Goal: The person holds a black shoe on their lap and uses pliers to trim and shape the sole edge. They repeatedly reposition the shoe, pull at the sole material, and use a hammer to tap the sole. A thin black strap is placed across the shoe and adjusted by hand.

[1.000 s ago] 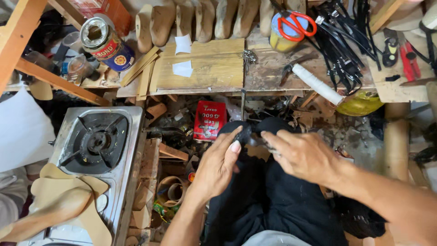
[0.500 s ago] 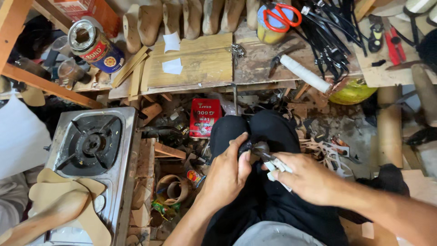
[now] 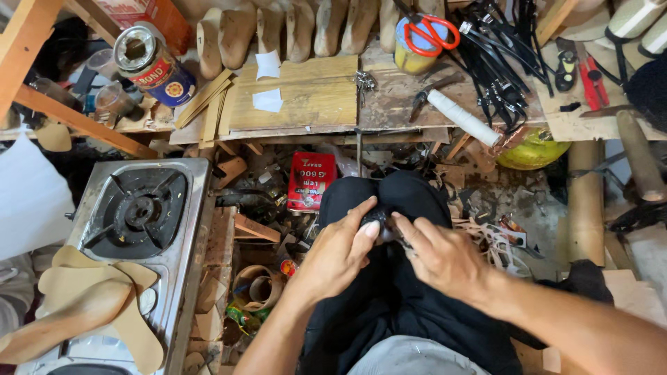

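Observation:
Both my hands meet over my lap, which is covered by black trousers [image 3: 396,305]. My left hand [image 3: 337,253] and my right hand [image 3: 438,257] pinch a small dark piece [image 3: 379,221] between fingertips at my knees. The piece is mostly hidden by the fingers, so I cannot tell what it is. A red flat tin [image 3: 310,182] lies on the cluttered floor just left of my knees.
A wooden bench [image 3: 306,97] ahead carries wooden shoe lasts [image 3: 299,28], a round tin [image 3: 149,62], a yellow cup with orange scissors [image 3: 420,42], black straps [image 3: 507,62] and a white roll [image 3: 462,118]. A single-burner gas stove [image 3: 139,215] with tan insoles [image 3: 104,305] stands at left.
My view has shifted slightly. My hands have closed in together on the small dark piece, and the pale tool seen in my right hand earlier is no longer visible.

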`<move>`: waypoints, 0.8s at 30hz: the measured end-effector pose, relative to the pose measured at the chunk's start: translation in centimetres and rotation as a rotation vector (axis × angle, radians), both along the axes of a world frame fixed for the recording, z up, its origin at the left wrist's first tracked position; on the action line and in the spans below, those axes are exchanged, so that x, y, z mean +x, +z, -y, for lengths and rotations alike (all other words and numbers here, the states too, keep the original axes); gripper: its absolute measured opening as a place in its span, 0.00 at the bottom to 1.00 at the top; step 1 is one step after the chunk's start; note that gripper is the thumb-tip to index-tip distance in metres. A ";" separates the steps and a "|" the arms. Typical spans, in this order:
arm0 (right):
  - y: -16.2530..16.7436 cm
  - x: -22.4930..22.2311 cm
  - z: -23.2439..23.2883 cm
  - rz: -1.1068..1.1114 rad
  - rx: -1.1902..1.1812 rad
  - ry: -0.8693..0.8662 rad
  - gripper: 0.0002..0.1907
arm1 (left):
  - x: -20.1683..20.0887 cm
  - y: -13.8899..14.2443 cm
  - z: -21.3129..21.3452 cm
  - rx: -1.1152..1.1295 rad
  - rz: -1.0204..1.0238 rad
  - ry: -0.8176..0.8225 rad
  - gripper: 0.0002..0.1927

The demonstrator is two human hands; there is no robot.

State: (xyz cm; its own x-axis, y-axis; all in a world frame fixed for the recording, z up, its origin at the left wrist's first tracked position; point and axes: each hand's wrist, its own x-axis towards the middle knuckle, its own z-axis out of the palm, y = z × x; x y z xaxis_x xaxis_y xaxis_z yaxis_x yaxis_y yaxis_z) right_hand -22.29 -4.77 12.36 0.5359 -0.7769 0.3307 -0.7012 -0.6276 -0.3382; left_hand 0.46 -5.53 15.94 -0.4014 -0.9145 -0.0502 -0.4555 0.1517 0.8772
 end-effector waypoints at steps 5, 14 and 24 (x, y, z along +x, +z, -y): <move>-1.8 1.0 -2.1 0.140 0.080 -0.066 0.35 | -1.6 -1.3 -1.3 -0.280 0.006 0.172 0.20; 5.5 -2.6 -0.9 -0.041 0.567 0.088 0.36 | -2.3 -2.1 -2.3 -0.384 0.111 0.079 0.23; -3.2 1.0 -2.6 0.147 0.006 -0.035 0.35 | -1.1 -1.6 -1.7 -0.032 0.073 0.146 0.23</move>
